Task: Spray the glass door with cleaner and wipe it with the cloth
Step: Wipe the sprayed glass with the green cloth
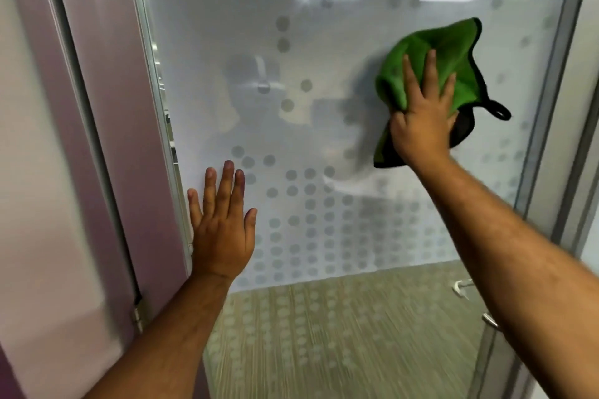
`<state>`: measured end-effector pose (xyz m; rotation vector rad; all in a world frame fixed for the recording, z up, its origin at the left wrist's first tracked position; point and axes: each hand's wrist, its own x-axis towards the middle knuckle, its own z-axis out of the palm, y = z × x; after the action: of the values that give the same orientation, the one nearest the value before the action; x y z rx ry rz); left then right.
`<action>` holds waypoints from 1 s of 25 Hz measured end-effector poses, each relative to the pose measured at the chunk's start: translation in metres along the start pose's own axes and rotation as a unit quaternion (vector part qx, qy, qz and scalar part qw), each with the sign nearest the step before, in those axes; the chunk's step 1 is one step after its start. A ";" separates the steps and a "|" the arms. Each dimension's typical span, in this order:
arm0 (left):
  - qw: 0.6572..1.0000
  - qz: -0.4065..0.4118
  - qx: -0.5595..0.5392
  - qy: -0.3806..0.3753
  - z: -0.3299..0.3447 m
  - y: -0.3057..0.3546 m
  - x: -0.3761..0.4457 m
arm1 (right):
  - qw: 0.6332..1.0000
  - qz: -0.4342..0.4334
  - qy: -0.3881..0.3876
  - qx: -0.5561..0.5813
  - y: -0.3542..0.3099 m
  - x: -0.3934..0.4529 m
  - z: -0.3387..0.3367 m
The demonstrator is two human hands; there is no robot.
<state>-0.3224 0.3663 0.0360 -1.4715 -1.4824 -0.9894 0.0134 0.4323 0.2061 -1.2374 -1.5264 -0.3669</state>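
The glass door (324, 126) fills the middle of the view, frosted white with grey dots and clear at the bottom. My right hand (421, 120) presses a green cloth (434, 52) with a black edge and hanging loop flat against the upper right of the glass. My left hand (223, 230) lies flat on the glass near its left edge, fingers spread, holding nothing. No spray bottle is in view.
A purple door frame (107, 139) stands at the left, with a hinge (137, 314) low down. A metal frame (564, 107) borders the glass on the right, and a metal door handle (489, 321) sits at the lower right. Striped carpet shows through the clear glass.
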 end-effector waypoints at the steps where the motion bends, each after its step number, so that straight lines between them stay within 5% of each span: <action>1: 1.000 -0.009 -0.005 -0.010 -0.002 0.004 -0.001 | 1.000 -0.013 0.006 -0.008 -0.016 -0.001 0.008; 5: 0.997 -0.053 -0.032 -0.035 -0.012 0.022 -0.003 | 0.975 -0.204 -0.029 -0.083 -0.037 -0.070 0.051; 10: 0.987 -0.072 -0.081 -0.121 -0.026 0.050 -0.036 | 0.916 -0.348 -0.189 -0.063 0.028 -0.210 0.070; 14: 0.954 -0.109 -0.179 -0.212 -0.033 0.093 -0.084 | 0.913 -0.221 -0.340 -0.036 0.072 -0.268 0.049; 18: 0.887 -0.164 -0.273 -0.335 -0.035 0.149 -0.128 | 0.913 0.063 -0.380 0.137 0.095 -0.287 0.022; 19: 0.869 -0.175 -0.288 -0.364 -0.035 0.163 -0.138 | 0.884 0.147 -0.379 0.229 0.105 -0.291 0.015; 21: 0.824 -0.220 -0.323 -0.411 -0.036 0.185 -0.157 | 0.772 0.328 -0.367 0.402 0.119 -0.304 -0.001; 25: 0.647 -0.452 -0.459 -0.407 -0.043 0.231 -0.177 | 0.545 0.541 -0.340 0.543 0.150 -0.322 -0.034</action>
<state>-0.0917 0.2649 -0.1152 -2.0211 -2.7789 -2.0743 0.1161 0.3069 -0.1114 -0.9680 -0.8343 1.8215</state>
